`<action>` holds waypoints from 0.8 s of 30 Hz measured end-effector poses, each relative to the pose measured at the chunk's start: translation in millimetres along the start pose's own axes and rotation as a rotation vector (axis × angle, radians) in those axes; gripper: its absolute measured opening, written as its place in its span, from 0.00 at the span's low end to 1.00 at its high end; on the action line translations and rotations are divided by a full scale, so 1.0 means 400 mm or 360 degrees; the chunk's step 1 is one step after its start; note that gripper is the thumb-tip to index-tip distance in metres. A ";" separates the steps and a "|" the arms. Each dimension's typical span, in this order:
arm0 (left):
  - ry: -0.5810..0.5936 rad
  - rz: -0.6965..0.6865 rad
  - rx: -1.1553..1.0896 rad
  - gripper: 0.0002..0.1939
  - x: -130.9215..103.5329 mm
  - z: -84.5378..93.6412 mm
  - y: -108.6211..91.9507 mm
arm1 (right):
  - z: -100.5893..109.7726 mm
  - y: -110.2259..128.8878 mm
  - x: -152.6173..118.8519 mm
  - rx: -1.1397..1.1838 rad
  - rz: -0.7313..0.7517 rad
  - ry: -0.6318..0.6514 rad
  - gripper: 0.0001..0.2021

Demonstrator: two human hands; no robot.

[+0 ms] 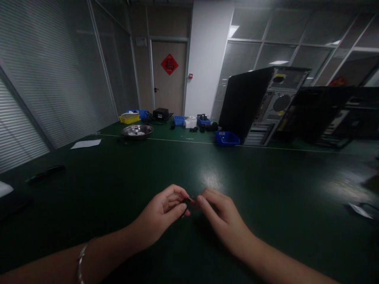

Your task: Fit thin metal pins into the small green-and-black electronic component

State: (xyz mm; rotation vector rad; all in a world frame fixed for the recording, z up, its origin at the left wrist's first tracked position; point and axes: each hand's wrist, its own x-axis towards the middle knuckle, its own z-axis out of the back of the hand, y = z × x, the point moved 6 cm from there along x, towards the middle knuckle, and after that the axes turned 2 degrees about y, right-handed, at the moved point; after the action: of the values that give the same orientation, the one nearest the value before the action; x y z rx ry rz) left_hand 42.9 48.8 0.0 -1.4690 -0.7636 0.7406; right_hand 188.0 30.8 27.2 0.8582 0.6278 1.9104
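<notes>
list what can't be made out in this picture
All in the head view:
What the small dark object is: too small, partly covered by the left hand.
Whether the right hand grips anything: blurred.
White item: cut off by the left edge.
Contents of the metal bowl: too small.

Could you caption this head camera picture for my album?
Above a green table, fingers of the left hand hold a small dark object, the right hand close beside it.

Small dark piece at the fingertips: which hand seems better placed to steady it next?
Probably the left hand: its thumb and fingers pinch the small dark piece. The right hand is close beside it, but blur hides whether its fingertips grip anything.
</notes>
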 end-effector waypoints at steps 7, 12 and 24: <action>-0.0042 -0.0075 0.0060 0.15 0.004 0.012 0.002 | -0.020 -0.010 0.003 -0.0155 -0.0002 0.0062 0.14; -0.0118 -0.0089 0.0107 0.11 0.003 0.014 -0.011 | -0.019 -0.012 0.002 -0.0232 -0.0048 0.0111 0.15; -0.0107 -0.0219 0.0114 0.15 0.003 0.013 -0.015 | -0.018 -0.007 0.003 -0.0330 -0.0090 0.0142 0.16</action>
State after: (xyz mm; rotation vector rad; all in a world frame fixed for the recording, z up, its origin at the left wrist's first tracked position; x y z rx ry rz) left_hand 39.3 53.0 5.8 -1.3190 -0.8717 0.7081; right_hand 183.5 32.6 20.9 0.6208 0.4908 1.9311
